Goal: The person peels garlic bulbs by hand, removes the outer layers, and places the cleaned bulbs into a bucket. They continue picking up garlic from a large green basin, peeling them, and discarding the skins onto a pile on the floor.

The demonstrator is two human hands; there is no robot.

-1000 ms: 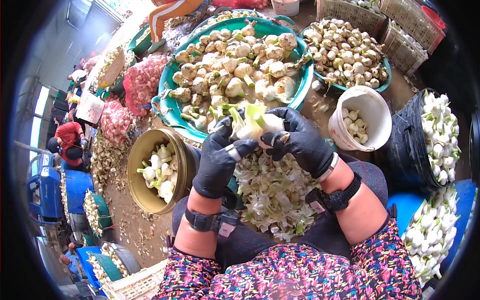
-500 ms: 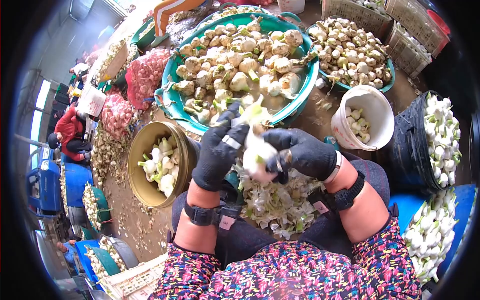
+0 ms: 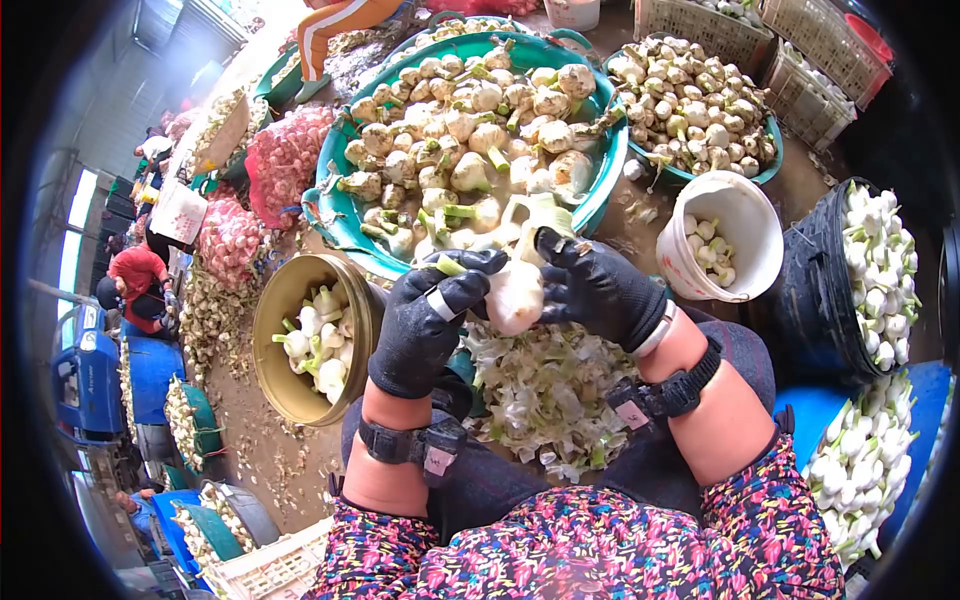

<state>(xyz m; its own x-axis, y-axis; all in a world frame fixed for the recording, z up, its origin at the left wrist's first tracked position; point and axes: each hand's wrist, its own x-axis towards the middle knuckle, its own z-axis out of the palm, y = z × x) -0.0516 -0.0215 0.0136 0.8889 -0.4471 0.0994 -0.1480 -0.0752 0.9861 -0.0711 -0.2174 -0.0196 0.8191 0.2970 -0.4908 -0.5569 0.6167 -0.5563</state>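
A pale garlic bulb (image 3: 515,298) is held up between my two black-gloved hands, over a heap of white and green peelings (image 3: 550,395). My left hand (image 3: 428,315) is closed against the bulb's left side, with a white band round one finger and a bit of green stem at its fingertips. On the bulb's right, my right hand (image 3: 602,290) pinches at the loosened outer skin and leaves (image 3: 545,222) near its top. Just beyond my hands is a green tub (image 3: 617,150) of unpeeled garlic.
A yellowish bucket (image 3: 270,375) with peeled bulbs stands left. To the right are a white bucket (image 3: 765,230), a black tub (image 3: 805,290) and heaped white bulbs (image 3: 860,460). Further back are crates (image 3: 700,35) and a person in red (image 3: 138,275).
The bulb has turned more upright and its skin is pulled aside at the top. My left hand has lowered slightly, and my right hand has shifted round the bulb.
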